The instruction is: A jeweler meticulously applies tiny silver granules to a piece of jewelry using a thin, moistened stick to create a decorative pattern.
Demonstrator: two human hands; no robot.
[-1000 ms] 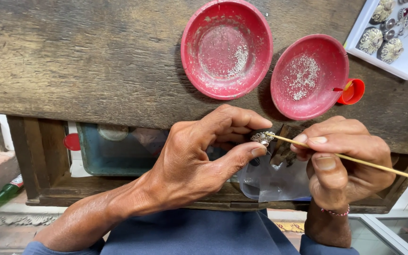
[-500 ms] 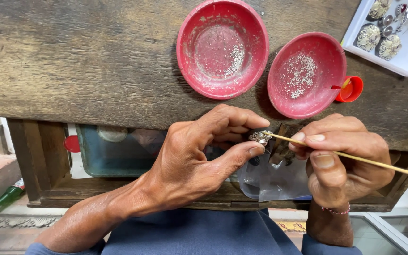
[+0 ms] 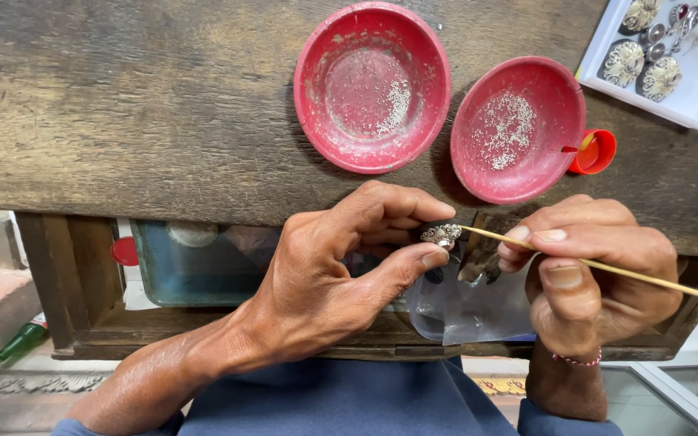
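My left hand (image 3: 341, 266) pinches a small silver filigree piece (image 3: 441, 235) between thumb and forefinger, just below the front edge of a worn wooden bench (image 3: 123, 105). My right hand (image 3: 591, 274) grips a thin yellow stick (image 3: 632, 273) whose tip touches the silver piece. Behind the hands stand two red bowls, the left one (image 3: 372, 85) and the right one (image 3: 517, 127), each sprinkled with tiny silver grains.
A small red cup (image 3: 593, 152) sits beside the right bowl. A white tray (image 3: 672, 56) with several silver ornaments lies at the far right corner. Under the bench are a blue-green tray (image 3: 195, 266) and a clear plastic bag (image 3: 478, 311). A green bottle (image 3: 19, 343) lies low left.
The view has shifted slightly; both hands keep their hold, with the stick tip still at the silver piece.
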